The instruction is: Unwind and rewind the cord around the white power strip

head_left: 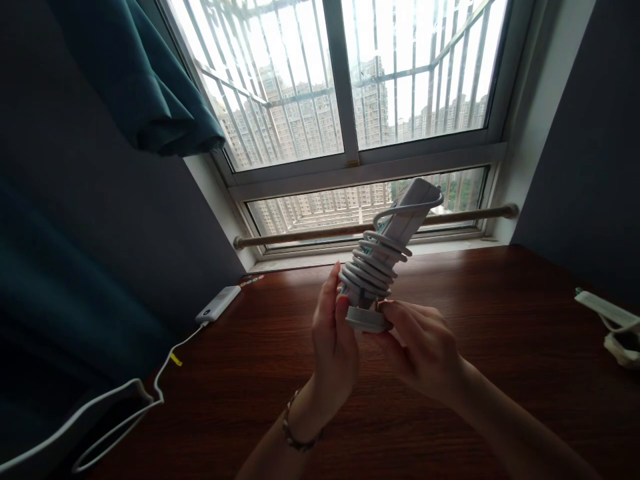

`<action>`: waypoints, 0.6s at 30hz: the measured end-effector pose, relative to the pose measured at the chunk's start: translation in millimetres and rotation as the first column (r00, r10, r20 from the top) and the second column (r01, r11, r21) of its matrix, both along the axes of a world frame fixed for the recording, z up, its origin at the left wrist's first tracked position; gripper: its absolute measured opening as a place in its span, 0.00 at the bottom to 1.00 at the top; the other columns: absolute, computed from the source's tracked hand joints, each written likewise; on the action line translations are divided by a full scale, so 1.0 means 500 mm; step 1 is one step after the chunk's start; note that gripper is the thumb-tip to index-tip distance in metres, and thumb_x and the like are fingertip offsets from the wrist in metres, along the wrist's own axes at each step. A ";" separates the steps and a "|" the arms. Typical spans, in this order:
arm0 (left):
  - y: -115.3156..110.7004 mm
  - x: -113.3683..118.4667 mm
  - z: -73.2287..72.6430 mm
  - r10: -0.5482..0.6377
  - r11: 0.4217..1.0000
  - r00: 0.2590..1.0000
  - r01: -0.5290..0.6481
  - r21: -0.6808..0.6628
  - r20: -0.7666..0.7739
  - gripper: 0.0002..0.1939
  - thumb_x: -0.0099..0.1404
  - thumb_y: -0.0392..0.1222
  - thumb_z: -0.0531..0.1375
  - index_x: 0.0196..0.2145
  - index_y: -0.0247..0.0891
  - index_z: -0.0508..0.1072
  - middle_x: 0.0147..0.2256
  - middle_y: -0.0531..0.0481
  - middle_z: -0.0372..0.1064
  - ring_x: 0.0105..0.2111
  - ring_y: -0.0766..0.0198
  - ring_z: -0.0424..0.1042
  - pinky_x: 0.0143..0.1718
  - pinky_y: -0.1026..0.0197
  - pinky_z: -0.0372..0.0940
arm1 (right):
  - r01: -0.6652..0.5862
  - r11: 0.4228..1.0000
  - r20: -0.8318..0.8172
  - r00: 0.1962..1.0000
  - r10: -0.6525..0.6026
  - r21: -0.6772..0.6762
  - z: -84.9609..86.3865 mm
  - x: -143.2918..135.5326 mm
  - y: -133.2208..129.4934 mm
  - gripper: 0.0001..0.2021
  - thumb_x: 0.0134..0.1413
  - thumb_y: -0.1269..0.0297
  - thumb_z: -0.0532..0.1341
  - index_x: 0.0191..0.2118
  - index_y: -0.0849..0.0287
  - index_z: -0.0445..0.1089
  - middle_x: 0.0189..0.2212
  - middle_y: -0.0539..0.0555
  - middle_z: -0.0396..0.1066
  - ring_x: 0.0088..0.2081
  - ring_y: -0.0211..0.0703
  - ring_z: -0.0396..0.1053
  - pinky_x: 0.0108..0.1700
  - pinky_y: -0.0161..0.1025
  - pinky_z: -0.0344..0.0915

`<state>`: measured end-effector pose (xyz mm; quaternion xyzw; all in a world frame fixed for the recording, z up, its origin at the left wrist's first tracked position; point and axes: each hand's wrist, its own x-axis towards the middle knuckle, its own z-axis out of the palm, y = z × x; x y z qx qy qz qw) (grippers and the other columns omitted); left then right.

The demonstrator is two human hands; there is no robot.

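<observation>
Left hand (pixel 334 333) and right hand (pixel 420 347) both grip a cord-wrapped white power strip (pixel 395 237) above the wooden desk (pixel 500 320).

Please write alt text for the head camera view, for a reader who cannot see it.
Two bare hands, the left hand and the right hand, hold a white plastic power strip with its white cable coiled around it, above a dark brown wooden table by a barred window. A white rectangular power bank lies at the table's left.
</observation>
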<state>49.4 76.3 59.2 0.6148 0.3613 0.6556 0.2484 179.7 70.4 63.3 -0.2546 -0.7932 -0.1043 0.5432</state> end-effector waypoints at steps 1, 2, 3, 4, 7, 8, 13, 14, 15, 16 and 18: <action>0.000 -0.001 -0.002 0.009 1.000 1.000 -0.009 0.010 -0.012 0.23 0.68 0.45 0.47 0.59 0.38 0.56 0.57 0.45 0.56 0.56 0.57 0.57 0.57 0.56 0.52 | 0.010 1.000 -0.011 1.000 -0.010 0.017 -0.002 0.000 0.000 0.03 0.59 0.68 0.52 0.39 0.62 0.59 0.28 0.54 0.67 0.27 0.39 0.64 0.29 0.36 0.59; -0.001 -0.001 -0.003 0.020 1.000 1.000 -0.019 0.023 -0.019 0.23 0.68 0.44 0.47 0.59 0.39 0.56 0.57 0.45 0.56 0.56 0.57 0.57 0.57 0.57 0.52 | 0.020 0.999 -0.028 0.999 -0.018 0.045 -0.003 0.000 0.001 0.05 0.59 0.69 0.52 0.40 0.62 0.59 0.29 0.55 0.68 0.29 0.40 0.65 0.30 0.36 0.60; -0.002 -0.001 -0.004 0.026 0.999 0.999 -0.025 0.038 -0.026 0.23 0.68 0.44 0.48 0.59 0.40 0.56 0.57 0.46 0.55 0.56 0.57 0.57 0.57 0.57 0.52 | 0.029 0.996 -0.045 0.999 -0.025 0.081 -0.005 0.000 0.001 0.06 0.58 0.69 0.53 0.42 0.63 0.59 0.30 0.57 0.68 0.30 0.41 0.67 0.32 0.36 0.62; -0.004 0.000 -0.006 0.031 0.998 0.999 -0.029 0.051 -0.034 0.22 0.67 0.43 0.48 0.59 0.41 0.56 0.58 0.47 0.55 0.56 0.57 0.57 0.57 0.58 0.52 | 0.039 0.992 -0.060 0.998 -0.032 0.121 -0.006 0.002 0.002 0.08 0.58 0.69 0.53 0.44 0.64 0.59 0.31 0.58 0.69 0.32 0.42 0.68 0.34 0.37 0.64; -0.007 0.008 -0.009 0.025 0.998 0.997 -0.020 0.063 -0.066 0.22 0.67 0.41 0.48 0.59 0.42 0.56 0.58 0.47 0.54 0.58 0.58 0.54 0.58 0.59 0.49 | 0.102 0.973 -0.098 0.992 -0.083 0.205 -0.007 0.008 0.007 0.11 0.55 0.69 0.56 0.44 0.64 0.61 0.30 0.57 0.70 0.32 0.43 0.69 0.35 0.37 0.65; -0.007 0.012 -0.011 0.012 0.998 0.996 -0.007 0.055 -0.086 0.22 0.68 0.41 0.48 0.59 0.41 0.56 0.58 0.47 0.54 0.58 0.59 0.53 0.59 0.59 0.49 | 0.130 0.968 -0.115 0.988 -0.107 0.216 -0.006 0.011 0.009 0.11 0.54 0.70 0.58 0.43 0.64 0.61 0.30 0.56 0.70 0.31 0.42 0.68 0.34 0.36 0.65; 0.005 0.025 -0.019 0.000 1.000 0.988 0.000 0.003 -0.152 0.21 0.68 0.41 0.46 0.58 0.40 0.56 0.54 0.45 0.58 0.57 0.61 0.55 0.58 0.59 0.50 | 0.230 0.955 -0.170 0.965 -0.199 0.188 -0.006 0.020 0.026 0.10 0.49 0.73 0.62 0.38 0.63 0.62 0.25 0.52 0.68 0.25 0.38 0.65 0.29 0.34 0.59; 0.008 0.025 -0.019 0.008 1.000 0.991 -0.010 -0.009 -0.133 0.21 0.68 0.41 0.47 0.58 0.40 0.56 0.55 0.45 0.57 0.57 0.61 0.54 0.58 0.59 0.50 | 0.234 0.959 -0.170 0.964 -0.207 0.158 -0.007 0.019 0.029 0.09 0.49 0.72 0.62 0.37 0.62 0.62 0.25 0.52 0.68 0.25 0.37 0.65 0.29 0.34 0.59; 0.011 0.026 -0.018 0.011 1.000 0.995 -0.014 -0.026 -0.100 0.22 0.68 0.42 0.48 0.58 0.39 0.55 0.56 0.45 0.56 0.58 0.60 0.53 0.58 0.59 0.49 | 0.237 0.965 -0.181 0.960 -0.214 0.116 -0.007 0.018 0.033 0.09 0.49 0.71 0.63 0.36 0.62 0.63 0.25 0.51 0.68 0.25 0.37 0.64 0.29 0.34 0.58; 0.015 0.026 -0.017 0.003 0.999 0.999 -0.006 -0.047 -0.054 0.23 0.67 0.43 0.49 0.59 0.39 0.55 0.57 0.45 0.54 0.58 0.60 0.52 0.59 0.59 0.48 | 0.240 0.969 -0.199 0.954 -0.223 0.065 -0.008 0.017 0.036 0.09 0.49 0.68 0.64 0.34 0.61 0.62 0.25 0.51 0.67 0.26 0.37 0.64 0.29 0.34 0.58; 0.021 0.029 -0.013 -0.089 0.989 0.993 0.097 -0.109 0.072 0.22 0.67 0.44 0.49 0.58 0.38 0.56 0.57 0.45 0.54 0.58 0.59 0.52 0.59 0.59 0.47 | 0.244 0.969 -0.238 0.939 -0.249 -0.047 -0.010 0.013 0.044 0.11 0.49 0.62 0.64 0.31 0.61 0.61 0.24 0.50 0.66 0.27 0.37 0.64 0.30 0.33 0.58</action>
